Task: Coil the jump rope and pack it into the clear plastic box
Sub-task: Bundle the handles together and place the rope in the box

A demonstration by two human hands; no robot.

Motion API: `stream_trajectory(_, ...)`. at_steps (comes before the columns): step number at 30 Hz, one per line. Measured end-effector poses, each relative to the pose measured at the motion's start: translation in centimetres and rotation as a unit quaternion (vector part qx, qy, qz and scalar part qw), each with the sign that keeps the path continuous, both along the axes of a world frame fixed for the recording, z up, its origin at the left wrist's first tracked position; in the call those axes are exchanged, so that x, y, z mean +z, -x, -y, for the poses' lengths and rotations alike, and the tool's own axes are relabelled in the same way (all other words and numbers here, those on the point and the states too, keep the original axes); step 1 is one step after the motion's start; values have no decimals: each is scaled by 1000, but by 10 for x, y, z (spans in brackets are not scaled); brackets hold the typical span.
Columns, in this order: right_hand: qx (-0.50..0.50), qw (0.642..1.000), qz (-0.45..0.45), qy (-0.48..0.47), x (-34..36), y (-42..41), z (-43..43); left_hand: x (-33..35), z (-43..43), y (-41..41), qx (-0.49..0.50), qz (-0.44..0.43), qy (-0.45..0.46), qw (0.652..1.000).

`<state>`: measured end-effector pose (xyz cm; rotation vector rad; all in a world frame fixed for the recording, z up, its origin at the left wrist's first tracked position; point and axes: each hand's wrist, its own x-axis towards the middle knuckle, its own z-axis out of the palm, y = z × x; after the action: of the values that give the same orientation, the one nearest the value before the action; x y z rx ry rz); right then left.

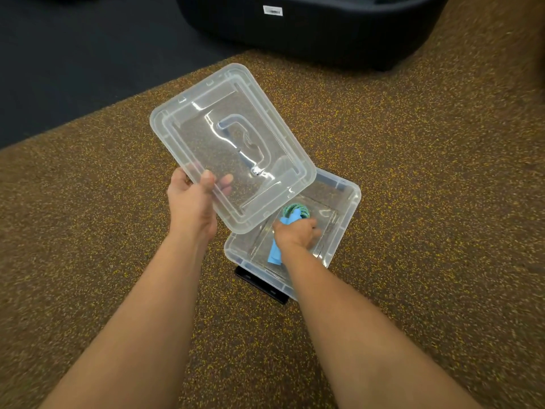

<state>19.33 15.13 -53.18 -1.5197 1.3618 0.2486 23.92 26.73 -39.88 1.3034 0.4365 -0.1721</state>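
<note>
L hand [193, 199] gripping clear lid [233, 143], R hand [296, 233] clutching coiled rope [295, 210] inside box [349, 202]

readable text: none | white label [272, 10] on dark tub [309, 28] at top of view | print on it too small and blurred to read

Jump rope [295, 209] half-hidden under hand [298, 233]

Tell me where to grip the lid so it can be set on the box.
Grip the lid by its raised rim on the near short edge, coming from below-left as the left hand does: thumb on top, fingers under. The flat centre offers no purchase. The box lies right.
</note>
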Motion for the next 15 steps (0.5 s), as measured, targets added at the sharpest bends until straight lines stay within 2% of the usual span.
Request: stream_trajectory(15, 12, 997, -64, 32, 9, 1, -3, 3, 0, 1, 7, -3, -6, 1000)
